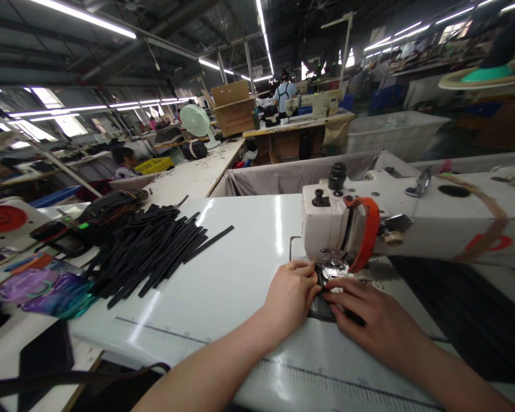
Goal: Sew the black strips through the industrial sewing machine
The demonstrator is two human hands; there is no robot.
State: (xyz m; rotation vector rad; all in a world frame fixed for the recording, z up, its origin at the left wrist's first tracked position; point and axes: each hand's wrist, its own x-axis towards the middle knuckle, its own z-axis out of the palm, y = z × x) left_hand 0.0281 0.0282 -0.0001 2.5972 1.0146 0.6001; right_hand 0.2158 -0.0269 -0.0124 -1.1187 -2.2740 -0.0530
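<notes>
A white sewing machine (412, 223) with an orange guard stands on the white table (240, 263). Under its needle lies a small black piece (320, 309). My left hand (289, 294) rests on the piece's left side, fingers curled and pressing it by the presser foot. My right hand (371, 317) lies flat over the piece's right side, fingers stretched toward the needle. Both hands touch the black piece; most of it is hidden beneath them.
A heap of several black strips (148, 249) lies to the left on the table. Coloured plastic bags (43, 292) and a dark bag (107, 209) sit at far left. A grey fabric bin (292, 171) stands behind. People work at distant tables.
</notes>
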